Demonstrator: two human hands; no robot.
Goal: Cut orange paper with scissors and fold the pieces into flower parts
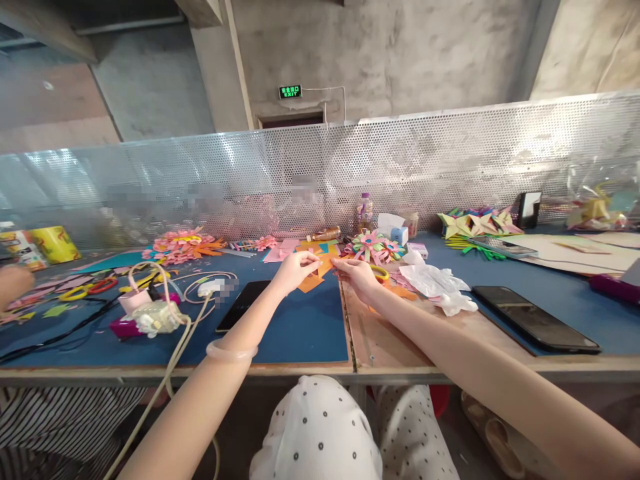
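My left hand (295,269) and my right hand (356,273) reach out over the table, both pinching the top edge of an orange paper piece (320,269) between them. The fingers of each hand are closed on the paper. A pale bangle (231,351) sits on my left forearm. Just behind my right hand lies a multicoloured paper flower (374,245) and a pair of yellow-handled scissors (380,272). More pink and teal paper sheets (283,251) lie behind the orange piece.
Two dark phones lie on the blue mat (300,327), one left (245,303), one right (533,319). Crumpled white plastic (433,283), a pink paper flower (183,245), folded paper stars (475,222), cables and a charger (155,313) surround them. Another person's hand (13,280) is at far left. A perforated metal screen (450,167) backs the table.
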